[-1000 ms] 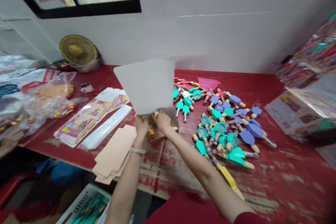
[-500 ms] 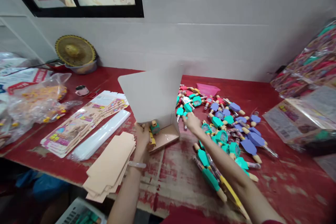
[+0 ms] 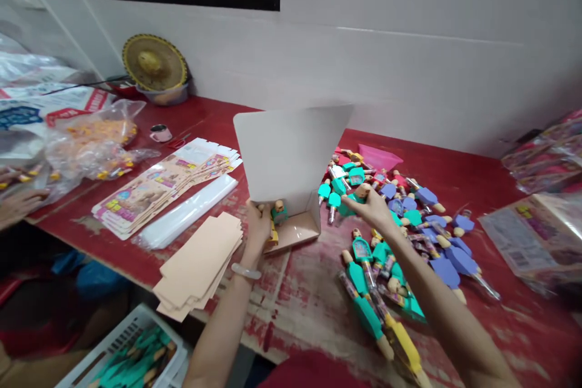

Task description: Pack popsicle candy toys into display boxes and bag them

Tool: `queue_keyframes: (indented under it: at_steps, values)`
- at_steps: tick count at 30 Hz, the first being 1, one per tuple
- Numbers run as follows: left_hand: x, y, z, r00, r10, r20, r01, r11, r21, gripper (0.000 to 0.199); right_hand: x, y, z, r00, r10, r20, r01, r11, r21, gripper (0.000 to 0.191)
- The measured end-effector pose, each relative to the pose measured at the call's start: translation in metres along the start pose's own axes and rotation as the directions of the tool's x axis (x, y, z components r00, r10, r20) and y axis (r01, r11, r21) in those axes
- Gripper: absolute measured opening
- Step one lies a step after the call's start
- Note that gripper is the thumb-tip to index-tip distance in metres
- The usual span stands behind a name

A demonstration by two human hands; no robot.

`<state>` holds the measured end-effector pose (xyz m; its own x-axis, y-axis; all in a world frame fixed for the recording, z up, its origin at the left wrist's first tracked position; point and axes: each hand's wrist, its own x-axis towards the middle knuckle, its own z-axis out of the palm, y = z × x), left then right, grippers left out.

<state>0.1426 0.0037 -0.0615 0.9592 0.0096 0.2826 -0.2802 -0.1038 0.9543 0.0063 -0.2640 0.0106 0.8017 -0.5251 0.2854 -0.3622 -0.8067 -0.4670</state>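
Observation:
An open cardboard box (image 3: pixel 297 233) stands on the red table with its white lid raised. My left hand (image 3: pixel 258 227) is closed around the box's left wall, its fingertips partly hidden. Inside, next to those fingers, lie a teal toy (image 3: pixel 280 211) with a beige bear-like head and a yellow piece (image 3: pixel 273 235). My right hand (image 3: pixel 375 209), right of the box, pinches a teal paddle-shaped toy (image 3: pixel 349 205) with a beige end. Around it spreads a pile of similar toys, teal ones (image 3: pixel 362 250) and purple ones (image 3: pixel 461 260), several with clear tubes.
Left of the box lie flat beige cartons (image 3: pixel 200 260), clear plastic sleeves (image 3: pixel 186 212) and printed cartons (image 3: pixel 150 191). Farther left are bagged yellow pieces (image 3: pixel 102 133) and another person's hand (image 3: pixel 20 203). A white basket (image 3: pixel 175 339) of teal toys stands below the table edge. Wrapped boxes (image 3: pixel 536 236) sit right.
My right hand has moved slightly right and now lifts a teal toy from the pile. My left hand stays at the box. The camera view has shifted.

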Motion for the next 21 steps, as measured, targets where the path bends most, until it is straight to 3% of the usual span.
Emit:
queue_keyframes:
  at_steps: [2, 5, 7, 9, 12, 18, 21]
  values:
    - [0.000, 0.001, 0.000, 1.000, -0.003, -0.005, 0.003, 1.000, 0.003, 0.020, -0.017, -0.035, 0.021, 0.993, -0.114, -0.035, 0.118, 0.980, 0.158, 0.044]
    - [-0.001, 0.005, 0.000, 1.000, -0.001, 0.003, 0.001, 1.000, 0.003, 0.020, -0.043, -0.076, 0.074, 0.981, -0.189, -0.051, 0.195, 0.933, 0.301, 0.043]
    - [-0.002, 0.007, -0.001, 1.000, 0.001, 0.017, -0.001, 1.000, 0.002, 0.019, -0.053, -0.090, 0.104, 0.983, -0.178, -0.049, 0.185, 0.930, 0.318, 0.037]
    - [-0.003, 0.009, -0.001, 1.000, 0.002, 0.026, -0.002, 1.000, 0.004, 0.018, -0.058, -0.094, 0.121, 0.989, -0.146, -0.033, 0.149, 0.944, 0.293, 0.031]
    - [-0.005, 0.009, -0.001, 1.000, -0.007, 0.024, 0.007, 1.000, 0.002, 0.019, -0.061, -0.099, 0.130, 0.995, -0.091, 0.026, 0.084, 0.977, 0.195, 0.030]
    - [-0.003, 0.011, -0.005, 0.998, -0.049, 0.050, 0.049, 0.999, -0.002, 0.022, -0.062, -0.136, 0.143, 0.979, -0.021, 0.202, 0.023, 1.000, -0.010, 0.034]
    - [-0.003, 0.012, -0.007, 0.996, -0.058, 0.067, 0.057, 0.998, 0.008, 0.020, -0.059, -0.117, 0.127, 0.968, -0.022, 0.248, 0.034, 0.998, -0.045, 0.040]
